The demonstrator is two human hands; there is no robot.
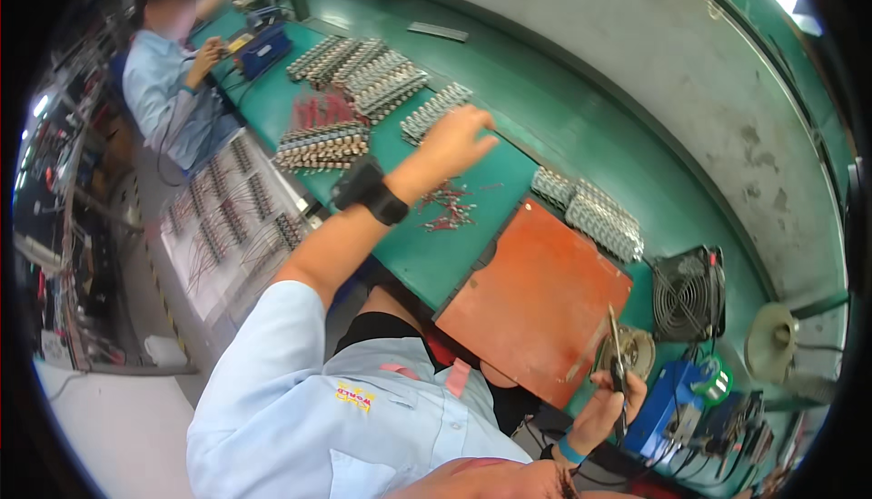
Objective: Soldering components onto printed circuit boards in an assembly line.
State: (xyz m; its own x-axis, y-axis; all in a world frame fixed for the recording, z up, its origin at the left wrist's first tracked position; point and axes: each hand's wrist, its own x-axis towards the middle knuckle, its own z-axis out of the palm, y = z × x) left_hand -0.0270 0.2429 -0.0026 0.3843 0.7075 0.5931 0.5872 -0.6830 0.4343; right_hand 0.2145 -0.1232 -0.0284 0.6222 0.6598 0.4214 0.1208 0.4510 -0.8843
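Observation:
My left hand reaches far across the green bench, fingers spread and resting on the end of a row of small grey components. A black watch is on that wrist. Just below the hand lies a loose scatter of little red-wired parts. My right hand is at the lower right, closed around a thin pen-like dark tool that points up over the edge of an orange mat.
More rows of grey components lie at the back, others beside the mat. A small black fan, a blue station and a green spool stand at right. Another person works at the far left beside a white board of wired parts.

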